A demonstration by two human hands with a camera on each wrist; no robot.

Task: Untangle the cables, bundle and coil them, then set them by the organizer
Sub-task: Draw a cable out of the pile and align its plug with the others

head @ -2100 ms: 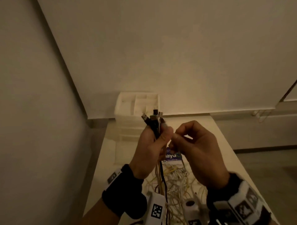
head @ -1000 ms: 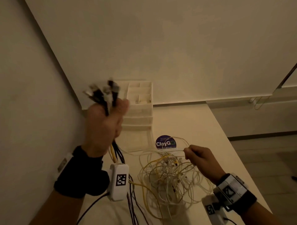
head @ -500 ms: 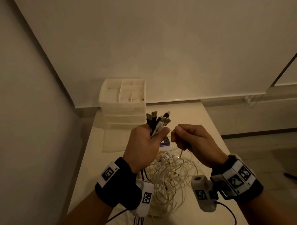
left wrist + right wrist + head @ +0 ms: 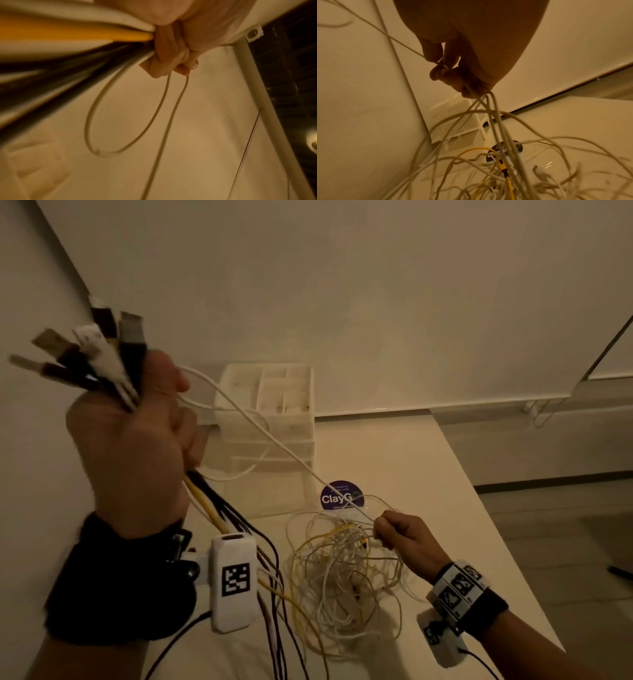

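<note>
- White cable (image 4: 260, 426) runs taut from the left hand (image 4: 133, 446) at 10 o'clock down to the right hand (image 4: 404, 537) at 4 o'clock
- Left hand, raised, grips a bundle (image 4: 96, 361) of plug ends in its fist
- Right hand pinches that cable just above the tangle (image 4: 342, 580) on the table (image 4: 394, 460)
- Organizer (image 4: 270, 405) stands at 12 o'clock behind the tangle, a round sticker (image 4: 337, 496) between them
</note>
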